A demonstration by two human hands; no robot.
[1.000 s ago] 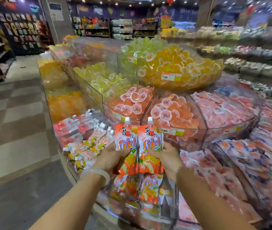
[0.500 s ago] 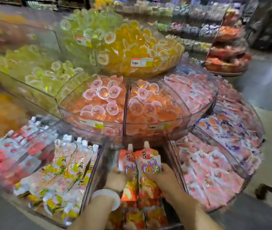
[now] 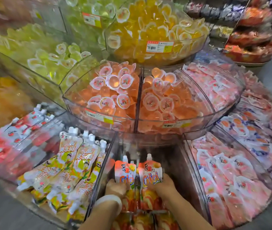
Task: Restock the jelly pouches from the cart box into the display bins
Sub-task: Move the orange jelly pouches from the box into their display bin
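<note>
I see both hands low in the middle of the view, inside a clear wedge-shaped display bin (image 3: 180,171) on the bottom tier. The left hand (image 3: 116,188) grips the lower part of one orange jelly pouch (image 3: 125,173), fingers curled round its left edge; a white band (image 3: 110,200) sits on that wrist. The right hand (image 3: 162,186) grips a second orange pouch (image 3: 152,174) the same way from the right side. The two pouches stand upright and side by side, edges touching, white spouts pointing up and away from me. Below the hands, more orange pouches (image 3: 138,220) lie in the same bin, blurred.

The bin to the left holds yellow-and-white spouted pouches (image 3: 75,165), and farther left lie red-and-white pouches (image 3: 15,130). The bin to the right holds pink flat packs (image 3: 228,178). On the tier above, two compartments hold peach-coloured jelly cups (image 3: 115,90), with green cups (image 3: 52,58) beside them and yellow cups (image 3: 155,27) on the top tier.
</note>
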